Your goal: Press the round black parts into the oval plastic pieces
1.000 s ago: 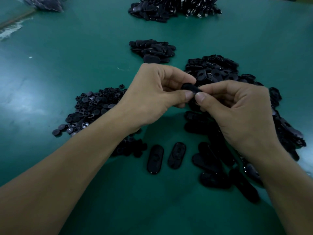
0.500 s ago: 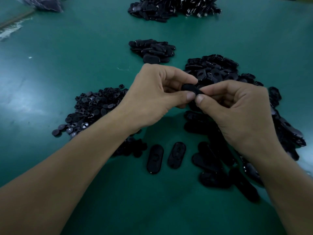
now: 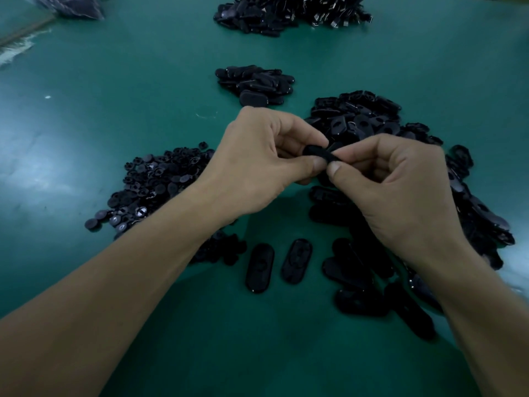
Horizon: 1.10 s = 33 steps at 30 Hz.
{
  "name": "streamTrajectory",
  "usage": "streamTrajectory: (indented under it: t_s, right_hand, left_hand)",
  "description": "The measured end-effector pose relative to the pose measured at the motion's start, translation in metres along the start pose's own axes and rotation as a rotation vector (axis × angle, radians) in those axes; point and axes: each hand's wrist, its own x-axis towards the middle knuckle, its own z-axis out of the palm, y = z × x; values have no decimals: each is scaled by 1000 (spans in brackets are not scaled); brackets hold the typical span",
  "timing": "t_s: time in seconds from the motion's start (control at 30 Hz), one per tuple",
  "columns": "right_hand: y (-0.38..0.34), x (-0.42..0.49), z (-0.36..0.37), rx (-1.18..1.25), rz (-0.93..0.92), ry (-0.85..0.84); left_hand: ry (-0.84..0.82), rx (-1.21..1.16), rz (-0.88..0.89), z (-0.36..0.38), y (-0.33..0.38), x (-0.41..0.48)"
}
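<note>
Both hands meet above the green table (image 3: 286, 353) around one black oval piece (image 3: 319, 153). My left hand (image 3: 257, 164) pinches its left end between thumb and curled fingers. My right hand (image 3: 400, 184) pinches its right end, thumb tip against the left thumb. I cannot see whether a round part sits in it. A heap of small round black parts (image 3: 154, 184) lies to the left under my left forearm. A large heap of oval pieces (image 3: 360, 116) spreads behind and under my right hand. Two single ovals (image 3: 259, 267) (image 3: 296, 260) lie side by side near the front.
A small stack of oval pieces (image 3: 254, 84) sits beyond my hands, and a big dark pile (image 3: 289, 12) lies at the far edge. A dark bag (image 3: 74, 7) is at the far left corner. More ovals (image 3: 357, 282) lie under my right wrist.
Both hands have kept their pinch on the oval piece and stayed nearly in place; the thumbs have closed a little tighter together.
</note>
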Motion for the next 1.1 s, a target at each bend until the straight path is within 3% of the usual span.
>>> streamTrajectory:
  t_s: [0.23,0.4,0.57,0.8,0.93,1.1]
  right_hand:
    - [-2,-4,3,-103,-40,24]
    - [0,-7,3,-279,-83,10]
    - [0,-8,-5,-479,-104,-141]
    - [-4,-7,-10,-624,-92,-346]
    - [-4,-7,-12,-610,-85,-388]
    - [2,-7,-13,-538,-112,-349]
  left_hand:
    - [55,55,-16,-3,-2,2]
    - [202,2,-67,-11,-7,13]
    - [442,-32,-187,-33,-29,44]
    - [543,48,-311,-51,-52,82]
    - [552,133,-321,-53,-53,95]
    - [612,57,-341,-50,-56,104]
